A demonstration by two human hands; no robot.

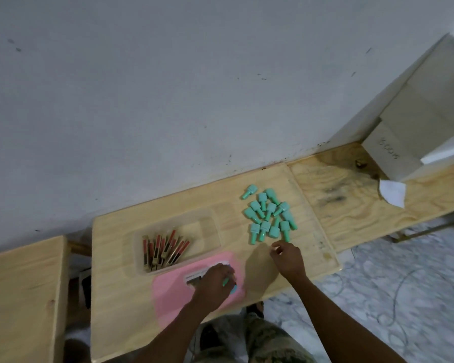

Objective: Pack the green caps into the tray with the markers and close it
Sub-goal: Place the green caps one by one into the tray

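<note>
A pile of several green caps (269, 216) lies on the wooden table, right of a clear plastic tray (210, 231) that holds several red-and-gold markers (163, 248) at its left end. A pink lid (173, 294) with a white label lies flat in front of the tray. My left hand (215, 285) rests on the lid, closed around green caps (227, 282). My right hand (286, 258) hovers just below the pile with fingers curled and nothing visible in it.
The light wooden table (121, 284) stands against a grey wall. A second plywood board (351, 200) adjoins it on the right, carrying white boxes (404, 142) and a scrap of paper (392, 192). Another wooden surface (19, 297) sits at the left.
</note>
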